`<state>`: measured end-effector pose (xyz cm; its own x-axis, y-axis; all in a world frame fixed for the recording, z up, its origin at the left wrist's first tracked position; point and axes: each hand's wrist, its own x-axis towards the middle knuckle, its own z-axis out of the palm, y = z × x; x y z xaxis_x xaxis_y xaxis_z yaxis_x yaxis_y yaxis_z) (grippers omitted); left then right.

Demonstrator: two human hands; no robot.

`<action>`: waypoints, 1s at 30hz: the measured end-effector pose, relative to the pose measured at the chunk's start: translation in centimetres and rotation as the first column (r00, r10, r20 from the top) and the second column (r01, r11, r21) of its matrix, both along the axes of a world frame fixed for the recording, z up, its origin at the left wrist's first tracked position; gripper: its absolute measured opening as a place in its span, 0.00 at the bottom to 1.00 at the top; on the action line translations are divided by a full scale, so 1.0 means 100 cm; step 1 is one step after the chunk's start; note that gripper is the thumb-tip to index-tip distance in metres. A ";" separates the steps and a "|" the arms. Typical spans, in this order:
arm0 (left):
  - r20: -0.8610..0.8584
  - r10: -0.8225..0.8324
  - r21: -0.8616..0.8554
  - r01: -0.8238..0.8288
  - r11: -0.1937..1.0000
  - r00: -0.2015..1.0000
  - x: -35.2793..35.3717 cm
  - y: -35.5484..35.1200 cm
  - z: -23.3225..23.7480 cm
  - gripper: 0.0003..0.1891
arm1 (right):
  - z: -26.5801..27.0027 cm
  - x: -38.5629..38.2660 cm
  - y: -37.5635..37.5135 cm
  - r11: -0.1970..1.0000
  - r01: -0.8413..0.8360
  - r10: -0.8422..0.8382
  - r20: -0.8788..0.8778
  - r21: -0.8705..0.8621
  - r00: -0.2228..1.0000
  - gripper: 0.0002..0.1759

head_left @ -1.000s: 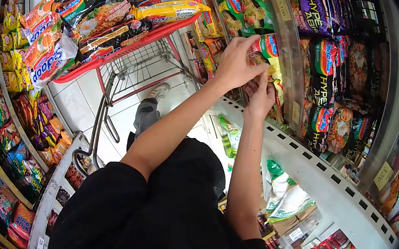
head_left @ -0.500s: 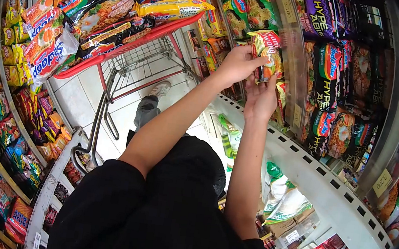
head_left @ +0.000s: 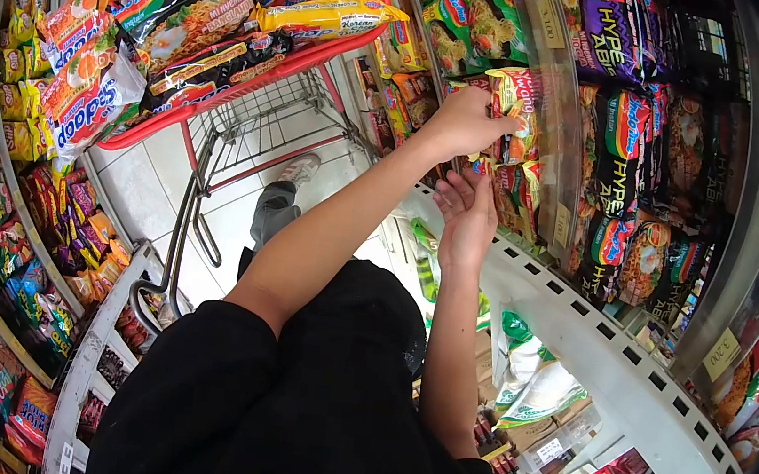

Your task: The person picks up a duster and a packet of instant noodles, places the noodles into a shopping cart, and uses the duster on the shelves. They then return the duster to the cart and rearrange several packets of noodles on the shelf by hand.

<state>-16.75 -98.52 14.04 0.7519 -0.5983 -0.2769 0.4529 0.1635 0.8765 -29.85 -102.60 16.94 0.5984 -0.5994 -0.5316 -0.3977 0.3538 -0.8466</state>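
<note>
In the head view, my left hand (head_left: 465,126) is closed on a red and yellow noodle packet (head_left: 515,112) at the shelf, its thumb across the packet's front. Just below and nearer to me is my right hand (head_left: 467,221), palm up with its fingers apart, holding nothing. Its fingertips are beside another red and yellow packet (head_left: 519,195) on the same shelf. Green noodle packets (head_left: 478,24) lie beyond my left hand. A clear shelf edge with price tags (head_left: 563,224) runs along the right of the packets.
A red-rimmed cart (head_left: 255,89) full of noodle packs stands ahead to the left. Black noodle packets (head_left: 622,153) fill the shelf at right. Snack shelves (head_left: 34,270) line the left side. A white perforated beam (head_left: 614,337) crosses below my right hand.
The packet that was between both hands is now against the shelf row in my left hand. My right hand has come off it and moved down and left, opening.
</note>
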 end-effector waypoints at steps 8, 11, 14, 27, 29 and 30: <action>-0.018 0.139 -0.085 -0.140 0.986 0.990 0.001 -0.011 -0.010 0.17 | -0.007 -0.012 0.004 0.998 -0.044 0.042 -0.059 -0.040 0.997 0.20; -0.089 0.081 -0.109 -0.090 0.990 0.993 -0.004 -0.001 0.006 0.25 | -0.010 -0.013 0.002 0.997 -0.065 0.061 -0.082 -0.048 0.995 0.19; -0.236 -0.059 -0.250 -0.002 0.968 0.970 -0.004 0.019 0.011 0.25 | -0.008 -0.017 0.001 0.996 -0.080 0.075 -0.096 -0.048 0.992 0.18; -0.322 -0.048 -0.283 -0.048 0.958 0.946 0.003 -0.014 -0.008 0.33 | -0.016 -0.047 -0.010 0.985 -0.164 0.150 -0.198 -0.054 0.969 0.19; -0.290 0.029 -0.152 -0.076 0.985 0.956 0.002 -0.014 0.010 0.32 | -0.016 -0.049 -0.013 0.983 -0.171 0.154 -0.213 -0.064 0.965 0.19; -0.209 0.040 -0.100 -0.062 0.993 0.977 0.000 -0.010 0.022 0.30 | -0.016 -0.050 -0.013 0.982 -0.176 0.159 -0.215 -0.063 0.964 0.19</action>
<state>-16.70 -99.54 16.21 0.7153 -0.5945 -0.3673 0.6111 0.2772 0.7414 -34.84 -103.92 15.30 0.5752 -0.5462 -0.6090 -0.6159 0.2009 -0.7618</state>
